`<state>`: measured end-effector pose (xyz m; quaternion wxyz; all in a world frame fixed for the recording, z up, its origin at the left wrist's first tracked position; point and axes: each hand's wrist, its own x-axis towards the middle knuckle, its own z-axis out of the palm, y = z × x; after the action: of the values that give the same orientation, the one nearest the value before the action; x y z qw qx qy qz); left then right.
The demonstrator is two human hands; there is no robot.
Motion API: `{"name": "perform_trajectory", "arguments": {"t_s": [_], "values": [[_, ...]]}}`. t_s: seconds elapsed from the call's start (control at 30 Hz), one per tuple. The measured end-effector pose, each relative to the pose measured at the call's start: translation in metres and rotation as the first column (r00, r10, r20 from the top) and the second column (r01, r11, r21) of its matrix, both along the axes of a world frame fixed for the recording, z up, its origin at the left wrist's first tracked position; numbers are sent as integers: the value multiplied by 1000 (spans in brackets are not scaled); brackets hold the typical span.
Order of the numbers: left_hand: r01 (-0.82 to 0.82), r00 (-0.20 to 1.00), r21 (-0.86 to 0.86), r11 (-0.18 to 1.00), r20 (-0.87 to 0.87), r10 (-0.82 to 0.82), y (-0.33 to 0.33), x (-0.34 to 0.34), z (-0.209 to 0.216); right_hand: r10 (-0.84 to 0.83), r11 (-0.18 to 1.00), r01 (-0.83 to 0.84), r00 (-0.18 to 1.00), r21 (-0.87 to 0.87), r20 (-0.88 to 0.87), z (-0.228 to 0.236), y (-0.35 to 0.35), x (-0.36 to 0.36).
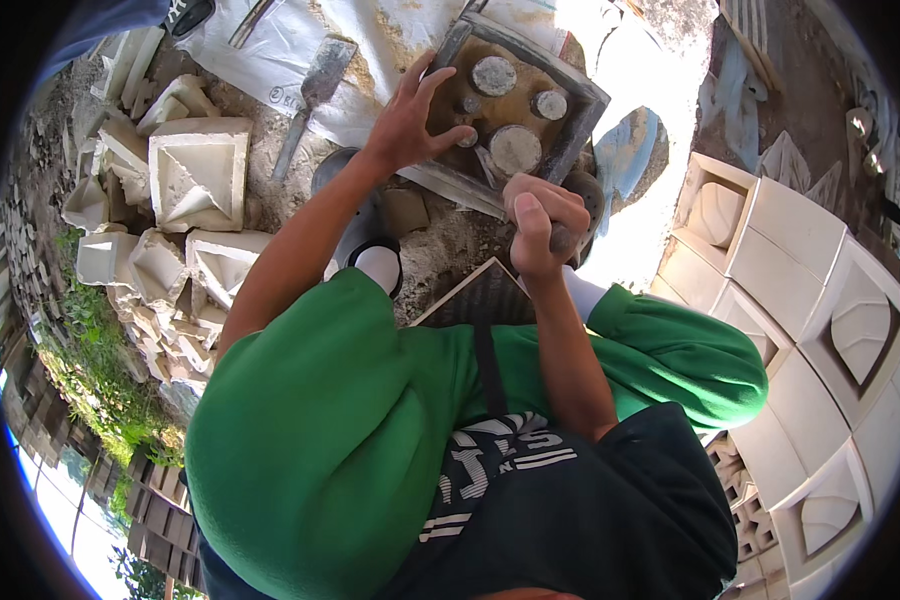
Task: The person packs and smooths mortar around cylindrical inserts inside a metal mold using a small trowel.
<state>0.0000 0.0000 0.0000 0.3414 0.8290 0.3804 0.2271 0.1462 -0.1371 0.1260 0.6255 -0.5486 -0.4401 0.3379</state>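
Observation:
A square grey mould frame lies in front of me, with brown sandy material inside. Several round, pale-topped plugs of different sizes, including a large one, stand up from it. Across the frame's left side reaches my left hand, fingers spread. Its thumb is at a small round plug, and its index finger extends over the inside of the frame. At the near side my right hand is closed in a fist around the handle of a small trowel. The narrow blade points into the mould; its tip is hard to make out.
A flat trowel lies on a white sheet at the far left. Broken pale cast blocks are heaped on the left. Patterned pale blocks are stacked on the right. A dark angled frame sits between my legs.

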Motion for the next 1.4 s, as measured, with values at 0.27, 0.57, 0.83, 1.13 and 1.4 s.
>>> {"name": "perform_trajectory", "arguments": {"t_s": [0.27, 0.57, 0.83, 1.13, 1.4], "values": [[-25, 998, 17, 1000, 57, 24, -7, 0, 4, 253, 960, -257, 966, 112, 47, 11, -5, -1], [-21, 998, -26, 999, 62, 22, -11, 3, 9, 383, 910, -404, 905, 91, 185, 16, 2, -4], [-19, 998, 4, 1000, 57, 19, -10, 0, 3, 270, 956, -285, 946, 63, 179, -1, 5, -5], [-27, 998, -27, 999, 51, 28, -10, -1, 5, 191, 979, -192, 981, 64, 19, 20, -7, 3], [-17, 997, 11, 1000, 77, 17, -9, -1, 7, 245, 966, -246, 969, 79, 19, 9, -5, 8]]}}
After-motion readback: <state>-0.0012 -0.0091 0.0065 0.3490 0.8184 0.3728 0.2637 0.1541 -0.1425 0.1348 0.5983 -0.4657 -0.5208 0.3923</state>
